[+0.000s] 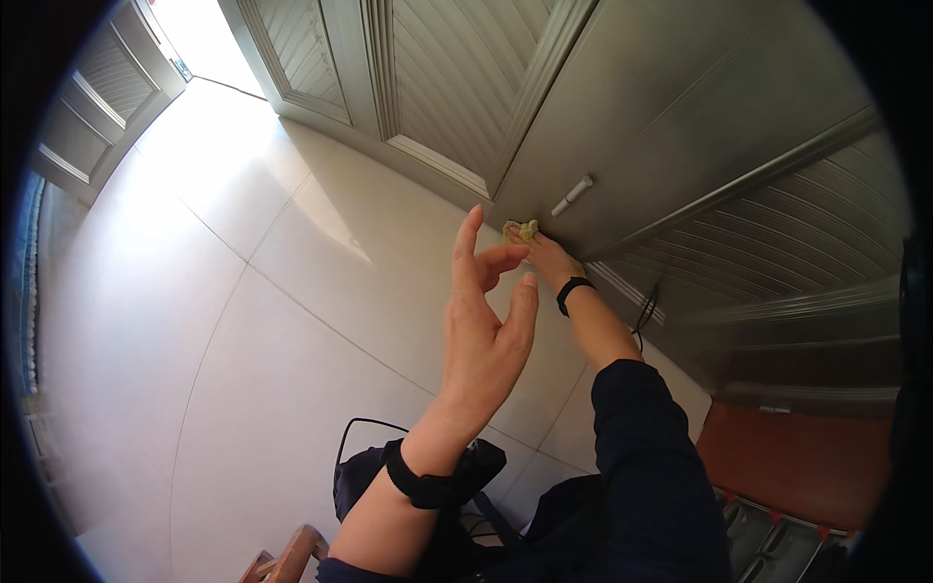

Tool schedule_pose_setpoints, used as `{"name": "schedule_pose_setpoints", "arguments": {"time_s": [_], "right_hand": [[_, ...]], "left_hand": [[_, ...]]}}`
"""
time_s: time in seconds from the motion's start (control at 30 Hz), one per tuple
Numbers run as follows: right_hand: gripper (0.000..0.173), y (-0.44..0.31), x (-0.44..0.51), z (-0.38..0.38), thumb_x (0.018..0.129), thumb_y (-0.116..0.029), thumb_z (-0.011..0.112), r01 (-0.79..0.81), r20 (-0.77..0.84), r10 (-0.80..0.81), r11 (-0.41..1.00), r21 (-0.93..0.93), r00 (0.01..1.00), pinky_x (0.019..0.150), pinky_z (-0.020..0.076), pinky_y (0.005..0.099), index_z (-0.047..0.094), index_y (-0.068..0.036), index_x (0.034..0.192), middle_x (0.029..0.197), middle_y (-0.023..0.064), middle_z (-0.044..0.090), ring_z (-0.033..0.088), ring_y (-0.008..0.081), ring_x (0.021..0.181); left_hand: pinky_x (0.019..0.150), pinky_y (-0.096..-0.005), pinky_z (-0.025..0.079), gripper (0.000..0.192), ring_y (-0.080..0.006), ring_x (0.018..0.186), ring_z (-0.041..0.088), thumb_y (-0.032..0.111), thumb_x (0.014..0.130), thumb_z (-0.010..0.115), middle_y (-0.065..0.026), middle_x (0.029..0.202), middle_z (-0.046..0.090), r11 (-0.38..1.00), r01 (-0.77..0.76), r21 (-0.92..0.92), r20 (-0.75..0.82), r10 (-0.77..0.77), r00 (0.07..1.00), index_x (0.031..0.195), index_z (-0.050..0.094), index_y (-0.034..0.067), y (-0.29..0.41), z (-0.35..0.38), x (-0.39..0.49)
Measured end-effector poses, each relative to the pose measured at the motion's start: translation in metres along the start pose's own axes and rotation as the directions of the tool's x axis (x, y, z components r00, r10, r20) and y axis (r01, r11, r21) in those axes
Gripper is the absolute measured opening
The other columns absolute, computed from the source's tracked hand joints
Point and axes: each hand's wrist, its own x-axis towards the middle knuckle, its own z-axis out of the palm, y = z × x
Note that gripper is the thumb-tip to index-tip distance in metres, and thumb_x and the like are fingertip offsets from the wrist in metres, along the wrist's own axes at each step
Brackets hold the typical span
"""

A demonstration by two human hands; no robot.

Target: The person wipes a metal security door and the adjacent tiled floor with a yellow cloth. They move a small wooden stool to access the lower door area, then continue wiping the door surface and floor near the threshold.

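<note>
My right hand (547,255) presses a crumpled yellow cloth (526,230) against the lower edge of a grey panelled metal door (627,160), close to the floor. Part of the cloth is hidden under my fingers and palm. A short cylindrical fitting (572,195) stands out from the door just above the cloth. My left hand (488,299) is raised in mid-view, with its fingers and thumb apart and nothing in it. Both wrists wear black bands.
Large pale tiles cover the floor (306,379). Another door leaf (109,95) stands at the far left beside a bright opening. A dark cable (646,313) hangs near the door's bottom. A wooden stool (291,557) is at the lower edge, and a rack (773,539) at the lower right.
</note>
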Motion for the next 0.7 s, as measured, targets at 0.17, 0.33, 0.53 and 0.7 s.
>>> {"name": "schedule_pose_setpoints", "arguments": {"time_s": [0.17, 0.33, 0.53, 0.7], "right_hand": [[0.055, 0.006, -0.036, 0.022, 0.095, -0.023, 0.039, 0.019, -0.178, -0.014, 1.0, 0.025, 0.984, 0.118, 0.015, 0.0327, 0.031, -0.011, 0.148, 0.158, 0.0009, 0.019, 0.014, 0.017, 0.146], [0.046, 0.05, -0.081, 0.017, 0.091, -0.012, 0.049, -0.053, -0.342, 0.21, 0.909, 0.414, 0.916, 0.106, 0.0339, 0.0273, 0.048, -0.012, 0.137, 0.152, -0.0022, 0.033, 0.026, 0.0142, 0.142], [0.047, 0.144, -0.182, -0.011, 0.086, -0.01, 0.059, -0.44, -0.541, 0.599, 0.801, 0.406, 0.59, 0.091, 0.0479, 0.0346, 0.055, -0.021, 0.131, 0.148, -0.0008, 0.04, 0.035, 0.0195, 0.138], [0.051, 0.18, -0.219, 0.004, 0.079, -0.018, 0.068, -0.716, -0.359, 0.926, 0.328, 0.616, 0.115, 0.093, 0.0464, 0.049, 0.056, -0.021, 0.128, 0.146, 0.0103, 0.04, 0.032, 0.0404, 0.137]], "left_hand": [[0.097, -0.0387, 0.043, 0.066, -0.0214, 0.105, 0.059, 0.003, 0.089, 0.056, -0.0102, 0.109, 0.062, 0.989, 0.135, -0.055, 0.017, -0.134, 0.991, 0.147, 0.024, 0.007, -0.005, -0.003, 0.003], [0.087, -0.0285, 0.048, 0.059, -0.0144, 0.101, 0.06, 0.005, 0.093, 0.055, -0.0096, 0.11, 0.064, 0.998, 0.057, 0.018, 0.067, -0.058, 0.996, 0.145, 0.028, 0.005, -0.015, 0.013, 0.006], [0.089, -0.0278, 0.046, 0.059, -0.0133, 0.102, 0.059, 0.004, 0.094, 0.054, -0.0093, 0.11, 0.064, 0.993, 0.11, -0.039, 0.086, -0.106, 0.991, 0.146, 0.028, 0.005, -0.027, 0.029, 0.011], [0.096, -0.0356, 0.043, 0.061, -0.0183, 0.102, 0.061, 0.004, 0.09, 0.055, -0.0089, 0.107, 0.064, 0.981, 0.174, -0.088, 0.123, -0.163, 0.979, 0.145, 0.029, 0.008, -0.029, 0.046, 0.009]]}}
